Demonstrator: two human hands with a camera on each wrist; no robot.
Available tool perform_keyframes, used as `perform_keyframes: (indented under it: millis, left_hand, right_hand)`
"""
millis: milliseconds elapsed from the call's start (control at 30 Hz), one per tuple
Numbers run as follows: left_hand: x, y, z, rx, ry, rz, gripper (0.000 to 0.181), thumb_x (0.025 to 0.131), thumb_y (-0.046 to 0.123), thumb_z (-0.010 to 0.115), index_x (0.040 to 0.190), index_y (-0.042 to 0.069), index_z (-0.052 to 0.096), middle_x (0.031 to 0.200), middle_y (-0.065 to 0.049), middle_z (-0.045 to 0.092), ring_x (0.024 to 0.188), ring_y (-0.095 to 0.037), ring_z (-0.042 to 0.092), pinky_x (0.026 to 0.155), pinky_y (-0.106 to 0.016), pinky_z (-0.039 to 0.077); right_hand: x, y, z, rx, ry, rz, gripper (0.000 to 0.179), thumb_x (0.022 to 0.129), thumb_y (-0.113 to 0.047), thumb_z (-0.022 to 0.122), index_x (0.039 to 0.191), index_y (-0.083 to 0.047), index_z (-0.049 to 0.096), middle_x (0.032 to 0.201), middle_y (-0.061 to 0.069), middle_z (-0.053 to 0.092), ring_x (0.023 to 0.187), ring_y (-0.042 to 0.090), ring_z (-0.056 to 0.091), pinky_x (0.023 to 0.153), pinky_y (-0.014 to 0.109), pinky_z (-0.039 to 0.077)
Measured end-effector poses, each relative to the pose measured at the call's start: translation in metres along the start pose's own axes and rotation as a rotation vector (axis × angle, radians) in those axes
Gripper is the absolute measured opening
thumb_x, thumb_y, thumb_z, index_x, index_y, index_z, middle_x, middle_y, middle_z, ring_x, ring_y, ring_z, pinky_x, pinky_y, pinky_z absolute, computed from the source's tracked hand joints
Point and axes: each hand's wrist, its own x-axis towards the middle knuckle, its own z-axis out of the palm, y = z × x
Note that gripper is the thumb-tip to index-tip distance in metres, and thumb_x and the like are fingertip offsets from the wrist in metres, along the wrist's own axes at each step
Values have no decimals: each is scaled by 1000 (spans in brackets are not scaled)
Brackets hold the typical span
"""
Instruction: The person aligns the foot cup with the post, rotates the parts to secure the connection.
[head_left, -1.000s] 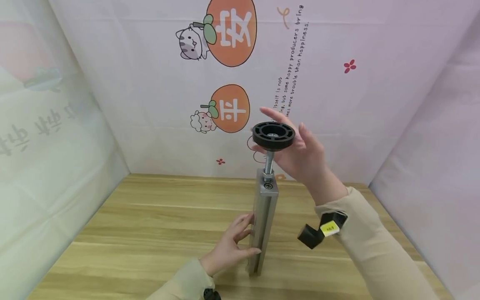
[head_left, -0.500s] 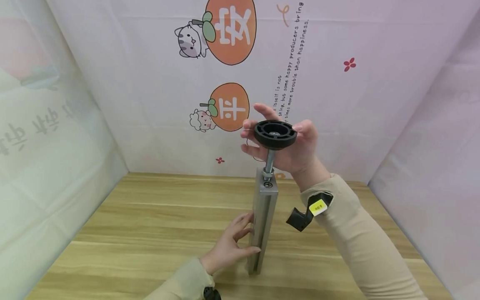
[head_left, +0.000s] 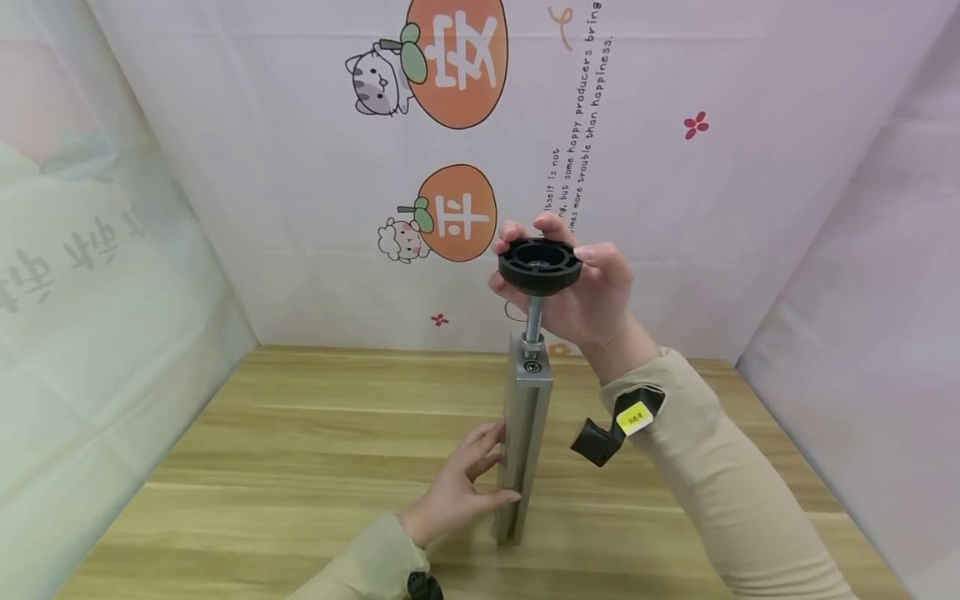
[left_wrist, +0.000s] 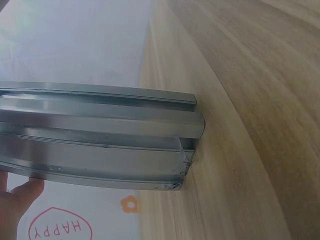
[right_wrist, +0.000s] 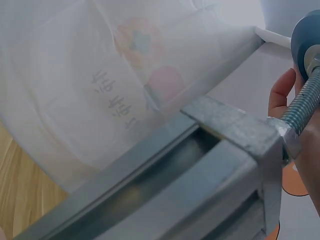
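Observation:
A slotted aluminium profile (head_left: 522, 458) stands upright on the wooden table, its lower end at the tabletop in the left wrist view. My left hand (head_left: 457, 492) grips it low down, thumb on the near side and fingers on the far left. From the profile's top end plate rises a threaded rod (right_wrist: 304, 102) with a nut (head_left: 532, 343) at its base. A round black levelling foot (head_left: 540, 279) caps the rod. Around its rim curl the thumb and fingers of my right hand (head_left: 592, 304), the thumb on the right edge.
The wood-grain table (head_left: 337, 467) is bounded by white printed cloth walls (head_left: 300, 208) at the back and both sides. A black wrist camera mount (head_left: 600, 442) with a yellow label hangs under the right sleeve (head_left: 720, 467).
My right hand has come in from the right and closed its fingers and thumb around the levelling foot's rim. The left hand keeps its grip on the profile.

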Motion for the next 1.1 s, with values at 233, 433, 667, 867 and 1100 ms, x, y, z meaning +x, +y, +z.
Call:
perform_keyframes:
  millis: [233,433,667,867,1100]
  left_hand:
    - [3,1,1,3,-1,-24,94,77,-10,71,151,20,23,141,-23,32,133,-7,34,104,-39,45]
    - [2,2,0,-9,0,-55,94,76,-9,72,151,19,23,141,-26,31,133,-7,34,105,-37,44]
    - [0,4,1,-15,4,-77,95,76,-9,72,151,22,23,139,-27,31,133,-6,33,105,-40,43]
    - [0,2,1,-13,1,-83,94,77,-8,72,151,22,23,141,-25,31,133,-6,33,105,-37,43]
    - [-1,-1,0,-18,6,-72,95,76,-10,72,151,20,23,141,-26,30,133,-6,33,104,-35,44]
  right_hand:
    - [-4,-5,2,-207,50,-20,35,84,-12,44,115,-8,60,120,13,46,112,24,40,94,34,41]
    - [-9,-14,12,-581,129,-29,30,90,-13,44,111,-13,64,124,13,46,114,28,38,89,32,43]
    - [-11,-15,15,-764,185,-30,27,93,-16,46,107,-14,68,123,8,51,118,28,39,90,33,45]
    - [-13,-20,19,-1034,218,-41,25,95,-15,48,105,-18,71,120,4,55,115,27,43,85,26,49]
    - [-14,-25,31,-1377,286,-8,21,95,-15,55,107,-20,72,116,-1,57,109,22,50,84,19,51]
